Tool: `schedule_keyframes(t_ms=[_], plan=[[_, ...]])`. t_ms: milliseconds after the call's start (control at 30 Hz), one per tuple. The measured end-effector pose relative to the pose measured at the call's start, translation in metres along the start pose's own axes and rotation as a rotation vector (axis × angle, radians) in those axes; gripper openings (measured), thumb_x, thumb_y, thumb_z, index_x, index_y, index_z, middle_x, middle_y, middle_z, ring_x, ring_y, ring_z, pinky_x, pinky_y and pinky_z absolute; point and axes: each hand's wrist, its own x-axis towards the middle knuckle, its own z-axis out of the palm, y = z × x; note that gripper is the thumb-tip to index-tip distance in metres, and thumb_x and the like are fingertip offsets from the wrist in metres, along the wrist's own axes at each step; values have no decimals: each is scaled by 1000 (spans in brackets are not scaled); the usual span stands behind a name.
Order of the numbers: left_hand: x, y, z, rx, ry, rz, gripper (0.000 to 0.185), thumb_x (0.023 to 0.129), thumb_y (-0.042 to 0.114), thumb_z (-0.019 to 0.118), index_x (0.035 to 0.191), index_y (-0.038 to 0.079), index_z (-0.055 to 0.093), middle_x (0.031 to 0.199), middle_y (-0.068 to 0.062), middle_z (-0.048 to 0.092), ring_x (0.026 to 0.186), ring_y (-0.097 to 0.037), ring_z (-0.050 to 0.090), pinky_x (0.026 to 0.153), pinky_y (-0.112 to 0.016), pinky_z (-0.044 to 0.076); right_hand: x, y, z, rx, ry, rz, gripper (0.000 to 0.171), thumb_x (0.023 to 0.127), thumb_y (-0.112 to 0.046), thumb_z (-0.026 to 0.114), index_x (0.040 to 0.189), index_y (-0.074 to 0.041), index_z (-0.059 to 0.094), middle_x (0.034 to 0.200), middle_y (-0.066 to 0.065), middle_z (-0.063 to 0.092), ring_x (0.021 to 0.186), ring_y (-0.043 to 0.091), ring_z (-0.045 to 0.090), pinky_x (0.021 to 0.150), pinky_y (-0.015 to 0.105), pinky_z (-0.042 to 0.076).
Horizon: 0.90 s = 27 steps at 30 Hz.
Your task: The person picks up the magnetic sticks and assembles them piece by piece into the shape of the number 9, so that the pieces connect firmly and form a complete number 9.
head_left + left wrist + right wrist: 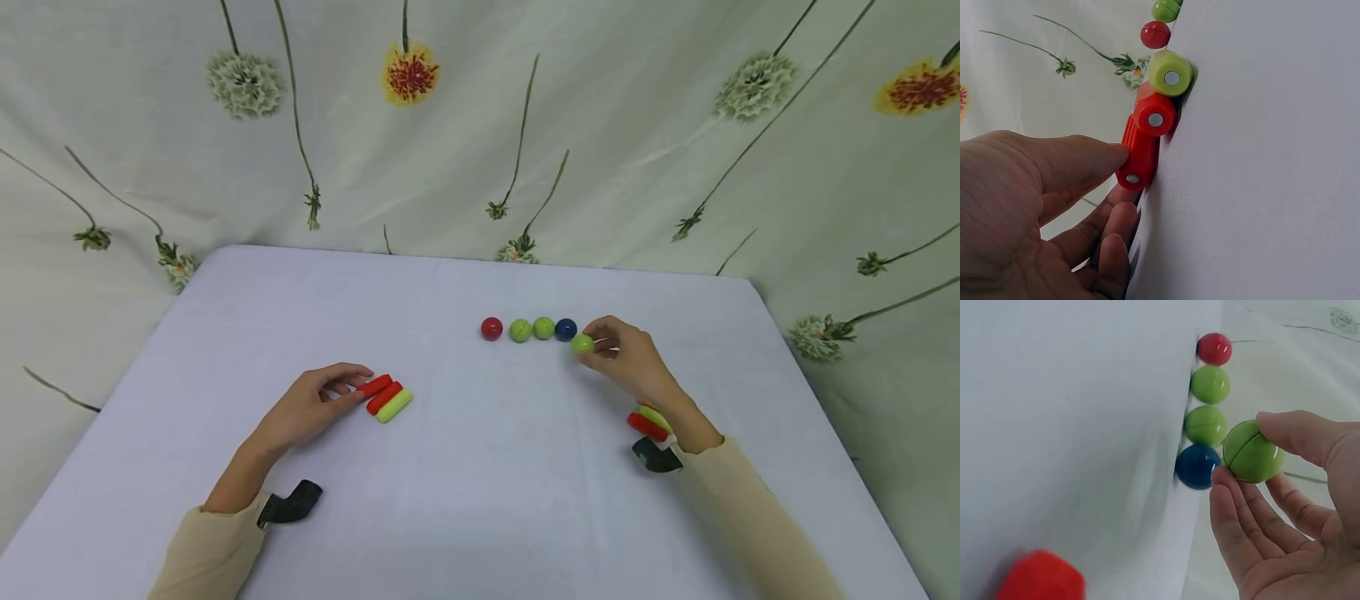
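Observation:
My left hand (307, 408) pinches a red rod (1139, 156) between thumb and fingers. Right against that rod lie a second red rod (1155, 115) and a yellow-green rod (1172, 74), each with a silvery disc in its end. My right hand (630, 358) holds a green ball (1252, 452) by the fingertips, thumb on top. Beside the held ball, a blue ball (566, 330), two green balls (532, 329) and a red ball (491, 328) stand in a row on the table.
Under the right wrist, another red rod (647, 427) and a yellow-green rod (657, 417) lie partly hidden. Black curved pieces (294, 503) sit at both wrists. The white-covered table (480, 500) ends at a flower-print cloth (450, 167) behind.

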Motion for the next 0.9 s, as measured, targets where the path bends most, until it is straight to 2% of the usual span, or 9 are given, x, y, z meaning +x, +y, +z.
schedule_keyframes(t_ms=[233,367,500,700,900], plan=[[-1,2,1,56,24,23,29,89,18,63,118,16,62,101,-4,63,88,-18,54,71,-21,46,-15,-8,11,31,-5,-63,45,84,-25,69,126,-19,55,115,6,64,98,21,64,87,37,53],[-1,4,2,99,35,25,28,89,16,63,117,13,63,99,-5,63,86,-18,54,69,-22,46,-25,-9,18,25,-6,-110,34,83,-26,71,116,-21,64,109,-1,65,92,16,62,86,35,53],[-2,4,3,123,44,26,28,89,16,63,116,13,64,98,-4,63,86,-17,54,69,-23,46,-32,-10,26,-3,-40,-153,27,81,-22,73,107,-20,64,102,-5,66,89,13,62,85,33,52],[-2,3,3,145,63,20,26,88,14,63,114,12,65,94,-4,63,83,-17,54,67,-24,45,-35,-16,34,-74,-100,-172,27,80,-15,73,105,-13,62,100,0,66,92,15,64,83,33,53],[-2,8,2,126,84,0,26,88,14,64,113,9,66,96,-7,64,84,-20,54,66,-25,46,-37,-16,37,-94,-107,-181,27,81,-16,73,105,-13,61,100,0,66,94,16,64,83,34,53]])
